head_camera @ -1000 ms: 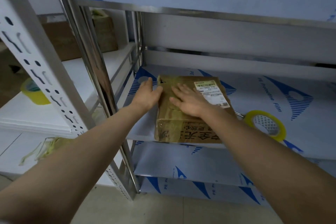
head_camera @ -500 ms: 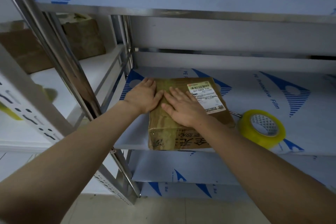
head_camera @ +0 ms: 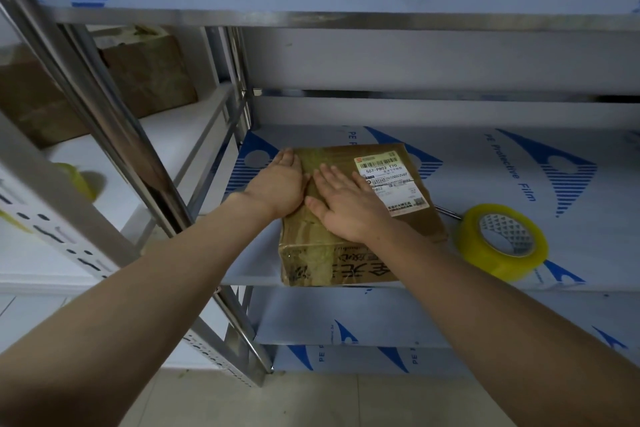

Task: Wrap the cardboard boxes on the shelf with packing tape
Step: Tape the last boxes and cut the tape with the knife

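Cardboard box sits front-left on the middle shelf, glossy tape across its top and front. Head view: left hand flat at the box's left top edge, right hand flat on top, fingers straight, both pressing. Reads as smoothing tape down. The next strip calls for picking up the tape roll near its right side

box on shelf, tape roll right
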Demonstrator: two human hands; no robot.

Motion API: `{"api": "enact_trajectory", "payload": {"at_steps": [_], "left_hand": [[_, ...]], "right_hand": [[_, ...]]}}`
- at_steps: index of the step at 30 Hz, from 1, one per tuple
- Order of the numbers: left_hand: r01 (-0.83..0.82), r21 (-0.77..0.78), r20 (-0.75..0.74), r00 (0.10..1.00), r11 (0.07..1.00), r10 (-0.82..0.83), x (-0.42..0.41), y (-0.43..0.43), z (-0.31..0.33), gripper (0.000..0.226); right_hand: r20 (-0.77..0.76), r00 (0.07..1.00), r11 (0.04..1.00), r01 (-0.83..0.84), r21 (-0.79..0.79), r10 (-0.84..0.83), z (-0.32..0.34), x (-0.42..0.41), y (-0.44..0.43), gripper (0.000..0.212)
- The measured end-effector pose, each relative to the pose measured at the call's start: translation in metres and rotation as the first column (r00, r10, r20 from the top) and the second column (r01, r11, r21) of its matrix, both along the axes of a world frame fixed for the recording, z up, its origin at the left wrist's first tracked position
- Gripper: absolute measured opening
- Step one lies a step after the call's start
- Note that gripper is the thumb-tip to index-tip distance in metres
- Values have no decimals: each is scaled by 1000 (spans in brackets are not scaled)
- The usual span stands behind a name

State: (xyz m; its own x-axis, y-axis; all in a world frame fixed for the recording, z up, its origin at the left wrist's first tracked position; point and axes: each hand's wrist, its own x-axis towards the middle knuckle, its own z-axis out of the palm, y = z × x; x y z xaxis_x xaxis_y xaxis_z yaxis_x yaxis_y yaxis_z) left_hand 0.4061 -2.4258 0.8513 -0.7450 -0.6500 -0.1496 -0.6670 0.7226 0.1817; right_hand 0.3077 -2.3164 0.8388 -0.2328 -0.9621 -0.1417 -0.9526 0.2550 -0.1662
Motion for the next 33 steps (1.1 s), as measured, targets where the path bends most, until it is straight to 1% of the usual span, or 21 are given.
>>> {"api": "enact_trajectory", "payload": {"at_steps": [2,5,7,8,9,10,11,12,13,14,16,18,19,21,24,26,28,30,32,33], "left_hand": [[-16,61,-31,999,998,18,-1,1,-2,59],[-34,194,-111,992,980,56,2,1,-6,61],[-19,269,-227,970,963,82,7,0,-3,55],[-45,300,-338,929,953,150,11,-3,-1,49],[-104,317,-465,849,943,250,15,-6,1,43],[-189,330,-551,757,925,352,17,-11,2,39],[-257,362,-588,684,896,433,17,-17,4,34],[-286,427,-582,640,858,503,15,-22,4,25],[-293,500,-554,616,815,561,11,-24,4,26],[-294,580,-509,597,760,620,4,-24,4,32],[-277,706,-405,598,652,692,-6,-21,2,34],[-234,783,-351,598,576,721,-13,-20,-4,38],[-221,800,-349,584,558,732,-15,-20,-8,37],[-219,800,-356,576,558,736,-19,-19,-10,35],[-218,815,-331,587,538,739,-23,-16,-11,34],[-260,783,-317,616,566,721,-26,-16,-11,42],[-302,754,-302,629,583,716,-27,-15,-10,44],[-296,771,-308,602,564,737,-27,-17,-10,42],[-264,824,-301,546,502,782,-25,-16,-12,41],[-254,833,-306,527,491,792,-24,-16,-14,42]], "right_hand": [[-4,1000,1000,0,0,0,0,0,-1,61],[-3,1000,1000,1,-3,-1,0,0,-1,61],[-1,1000,1000,0,-7,0,0,0,0,61],[1,1000,1000,-1,-8,1,1,1,1,61],[4,1000,1000,-2,-10,2,1,0,2,61],[7,1000,1000,-2,-12,2,1,0,2,61],[11,1000,1000,-2,-14,2,1,0,1,62],[12,1000,1000,-3,-14,3,1,0,1,62],[13,1000,1000,-2,-15,2,1,-1,1,62],[15,1000,1000,-1,-18,1,0,-1,1,62],[20,1000,1000,1,-22,-1,0,-1,3,62],[20,1000,1000,2,-28,-2,-1,-1,2,62],[21,1000,1000,3,-30,-2,-1,-1,2,62],[28,1000,999,8,-35,-7,-1,-2,0,62],[25,1000,999,9,-38,-8,-3,-2,1,62],[25,1000,999,12,-37,-11,-3,-2,1,62],[32,999,999,15,-34,-14,-3,-2,1,61],[34,999,999,14,-33,-13,-2,-1,1,61],[29,1000,999,12,-35,-11,-2,-1,1,59],[26,1000,999,12,-36,-11,-2,0,2,59]]}}
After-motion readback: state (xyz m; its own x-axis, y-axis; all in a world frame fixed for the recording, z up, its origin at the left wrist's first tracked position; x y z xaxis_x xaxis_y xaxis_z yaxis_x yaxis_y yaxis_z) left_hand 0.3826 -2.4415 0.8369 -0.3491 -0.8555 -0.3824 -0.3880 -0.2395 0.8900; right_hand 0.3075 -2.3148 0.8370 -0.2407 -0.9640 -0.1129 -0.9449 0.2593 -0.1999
